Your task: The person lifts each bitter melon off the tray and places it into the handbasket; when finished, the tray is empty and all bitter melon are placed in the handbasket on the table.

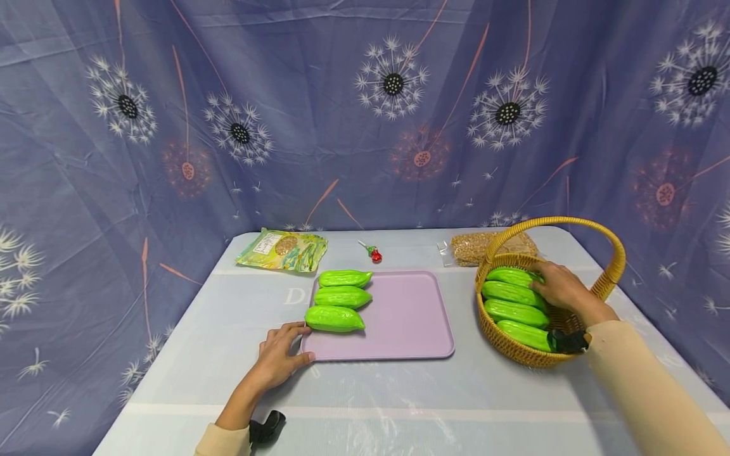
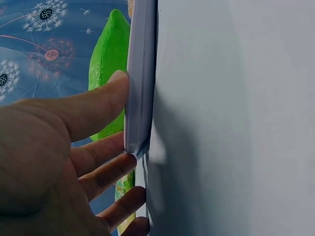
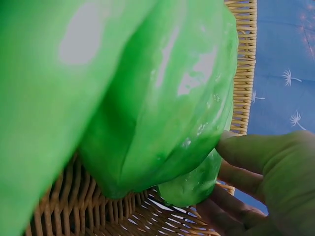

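Note:
My left hand [image 1: 279,354] rests at the near left corner of a lilac tray [image 1: 407,316], its thumb along the front rim and its fingers at the left side. On the tray's left part lie three glossy green ridged gourds [image 1: 335,318], one behind another. My right hand [image 1: 561,288] reaches into a wicker basket [image 1: 502,348] with a tall handle. It pinches the right end of the farthest gourd [image 1: 509,276] there, thumb and fingers on either side in the right wrist view. Several more gourds [image 3: 172,98] lie side by side in front of that one.
Behind the tray lie a green and yellow food pouch [image 1: 285,251] and a small red and green item on a white stick [image 1: 372,252]. A clear bag of grains [image 1: 476,248] sits behind the basket. Blue dandelion-print cloth [image 1: 342,158] surrounds the table.

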Tool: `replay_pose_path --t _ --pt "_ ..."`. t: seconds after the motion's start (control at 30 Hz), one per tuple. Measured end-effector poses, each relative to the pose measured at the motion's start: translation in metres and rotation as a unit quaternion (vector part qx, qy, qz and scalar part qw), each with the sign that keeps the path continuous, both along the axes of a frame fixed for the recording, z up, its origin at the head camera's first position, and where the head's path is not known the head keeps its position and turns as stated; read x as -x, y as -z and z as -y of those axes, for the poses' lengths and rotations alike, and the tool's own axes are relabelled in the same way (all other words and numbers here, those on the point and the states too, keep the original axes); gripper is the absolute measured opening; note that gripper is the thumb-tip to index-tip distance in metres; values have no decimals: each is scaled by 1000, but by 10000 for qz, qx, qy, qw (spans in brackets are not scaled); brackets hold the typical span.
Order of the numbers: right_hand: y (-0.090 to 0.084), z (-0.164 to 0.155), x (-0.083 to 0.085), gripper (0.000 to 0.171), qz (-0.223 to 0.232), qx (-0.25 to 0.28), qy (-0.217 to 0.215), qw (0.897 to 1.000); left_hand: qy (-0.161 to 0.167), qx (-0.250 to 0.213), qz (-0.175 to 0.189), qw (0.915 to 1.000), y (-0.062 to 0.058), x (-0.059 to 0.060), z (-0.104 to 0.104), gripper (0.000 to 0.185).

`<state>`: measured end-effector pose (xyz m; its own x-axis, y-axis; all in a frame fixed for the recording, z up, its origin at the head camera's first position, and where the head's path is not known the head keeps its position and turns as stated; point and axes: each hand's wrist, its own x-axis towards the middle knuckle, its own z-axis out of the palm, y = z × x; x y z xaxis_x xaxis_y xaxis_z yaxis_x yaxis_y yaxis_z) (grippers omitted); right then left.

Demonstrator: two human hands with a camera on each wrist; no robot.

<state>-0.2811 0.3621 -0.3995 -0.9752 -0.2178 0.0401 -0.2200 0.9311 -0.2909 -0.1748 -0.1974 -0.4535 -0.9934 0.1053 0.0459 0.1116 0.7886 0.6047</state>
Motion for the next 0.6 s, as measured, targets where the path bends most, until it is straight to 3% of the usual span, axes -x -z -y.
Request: replay_pose_path --t 0.43,0.6 --pt "-13 2 -4 54 177 159 140 9996 11 3 13 10000 0 0 0 49" --pt "-21 7 -8 56 30 302 134 9995 14 7 -5 10000 0 0 0 49"
